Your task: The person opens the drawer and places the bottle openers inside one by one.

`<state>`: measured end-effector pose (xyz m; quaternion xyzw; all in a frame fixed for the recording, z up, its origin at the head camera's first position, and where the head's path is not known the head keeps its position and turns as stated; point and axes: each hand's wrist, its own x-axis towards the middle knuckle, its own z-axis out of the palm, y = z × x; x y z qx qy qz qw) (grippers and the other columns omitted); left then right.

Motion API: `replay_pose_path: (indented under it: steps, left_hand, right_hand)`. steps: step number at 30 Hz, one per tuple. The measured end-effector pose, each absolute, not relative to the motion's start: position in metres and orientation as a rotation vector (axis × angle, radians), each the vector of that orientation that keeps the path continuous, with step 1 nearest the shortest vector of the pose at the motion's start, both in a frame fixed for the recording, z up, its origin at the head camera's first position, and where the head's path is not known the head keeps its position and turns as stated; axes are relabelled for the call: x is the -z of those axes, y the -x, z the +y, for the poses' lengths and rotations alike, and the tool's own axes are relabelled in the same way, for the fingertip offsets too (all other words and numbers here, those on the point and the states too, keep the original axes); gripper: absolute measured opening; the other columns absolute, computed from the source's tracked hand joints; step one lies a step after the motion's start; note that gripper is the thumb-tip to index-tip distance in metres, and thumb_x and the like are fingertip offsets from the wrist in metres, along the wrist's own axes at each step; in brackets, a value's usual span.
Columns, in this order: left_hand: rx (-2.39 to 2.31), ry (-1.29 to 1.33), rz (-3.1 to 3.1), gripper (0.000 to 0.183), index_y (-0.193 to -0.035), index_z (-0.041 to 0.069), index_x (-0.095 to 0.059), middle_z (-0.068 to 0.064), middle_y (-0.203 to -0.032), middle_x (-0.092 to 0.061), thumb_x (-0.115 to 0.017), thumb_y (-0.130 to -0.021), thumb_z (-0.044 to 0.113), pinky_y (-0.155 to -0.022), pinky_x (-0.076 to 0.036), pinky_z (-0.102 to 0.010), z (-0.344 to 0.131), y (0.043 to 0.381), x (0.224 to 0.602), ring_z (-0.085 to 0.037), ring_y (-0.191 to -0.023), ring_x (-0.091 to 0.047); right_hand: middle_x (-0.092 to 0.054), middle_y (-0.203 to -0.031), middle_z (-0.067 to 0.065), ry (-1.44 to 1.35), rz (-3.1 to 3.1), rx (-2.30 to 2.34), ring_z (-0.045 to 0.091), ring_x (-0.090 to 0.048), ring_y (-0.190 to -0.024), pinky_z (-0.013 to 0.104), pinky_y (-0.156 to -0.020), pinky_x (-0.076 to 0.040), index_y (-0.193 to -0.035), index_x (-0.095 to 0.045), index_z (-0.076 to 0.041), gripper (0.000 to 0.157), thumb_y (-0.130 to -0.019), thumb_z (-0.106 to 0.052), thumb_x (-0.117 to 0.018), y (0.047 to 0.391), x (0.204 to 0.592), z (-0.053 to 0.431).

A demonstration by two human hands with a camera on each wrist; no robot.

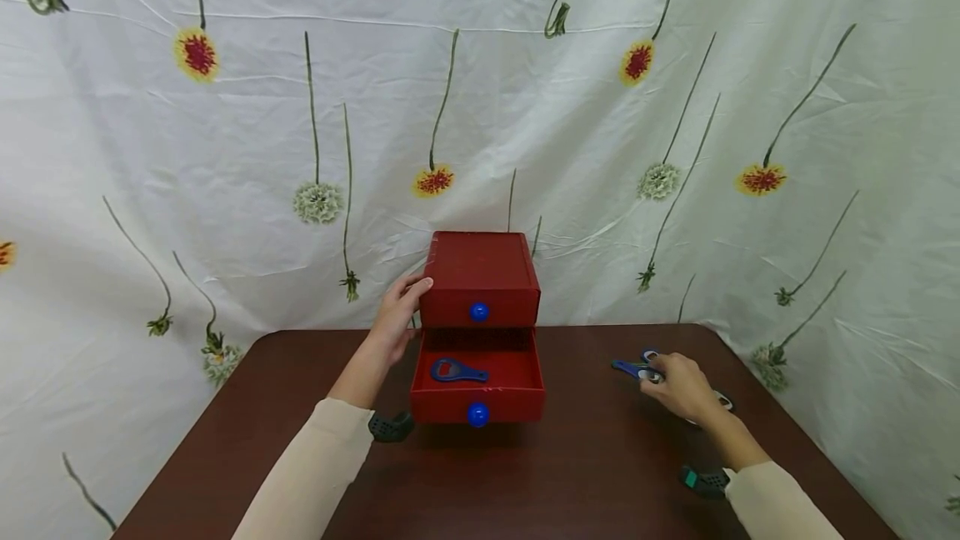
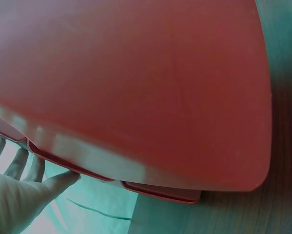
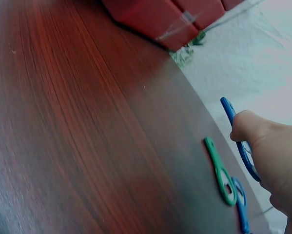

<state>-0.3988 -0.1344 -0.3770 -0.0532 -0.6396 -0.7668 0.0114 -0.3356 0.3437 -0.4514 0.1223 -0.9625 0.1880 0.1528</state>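
A red drawer cabinet (image 1: 483,261) with blue knobs stands on the table. Its lower drawer (image 1: 517,402) is pulled out, and a blue bottle opener (image 1: 468,374) lies inside. My left hand (image 1: 393,319) rests on the cabinet's left side, fingers extended along it, as the left wrist view (image 2: 19,190) also shows. Over at the right, my right hand (image 1: 682,386) pinches another blue bottle opener (image 3: 228,109) between thumb and fingers, above the table. Beneath it, a green bottle opener (image 3: 215,158) and a further blue opener (image 3: 242,214) lie on the tabletop; the hand partly hides this group in the head view.
The dark brown table (image 1: 570,473) ends in rounded corners at the back. Behind it hangs a white cloth (image 1: 570,132) printed with flowers. A pale ring-like edge (image 1: 723,401) shows beside my right wrist. Black bands (image 1: 392,427) are on both wrists.
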Motion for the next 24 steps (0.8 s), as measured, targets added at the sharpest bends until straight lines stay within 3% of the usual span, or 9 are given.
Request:
replay_pose_path:
  steps: [7, 24]
  left_hand:
    - [2.399, 0.164, -1.989, 0.064, -0.154, 0.011, -0.043, -0.014, -0.149, -0.043, -0.065, -0.102, 0.042, -0.098, -0.041, -0.06, -0.135, 0.399, 0.378, -0.034, -0.137, -0.044]
    - [2.385, 0.162, -1.987, 0.062, -0.153, 0.01, -0.045, -0.014, -0.146, -0.046, -0.064, -0.102, 0.041, -0.089, -0.046, -0.052, -0.133, 0.398, 0.376, -0.033, -0.134, -0.047]
  right_hand:
    - [-0.068, -0.097, 0.014, -0.434, -2.707, -0.535, 0.03, -0.063, -0.087, 0.049, -0.073, -0.052, -0.106, -0.073, 0.006, 0.031, -0.088, -0.02, -0.075, 0.338, 0.443, 0.329]
    - [-0.068, -0.103, 0.009, -0.69, -2.589, -0.586, 0.022, -0.06, -0.088, 0.04, -0.073, -0.05, -0.106, -0.075, -0.002, 0.028, -0.083, -0.017, -0.079, 0.333, 0.403, 0.269]
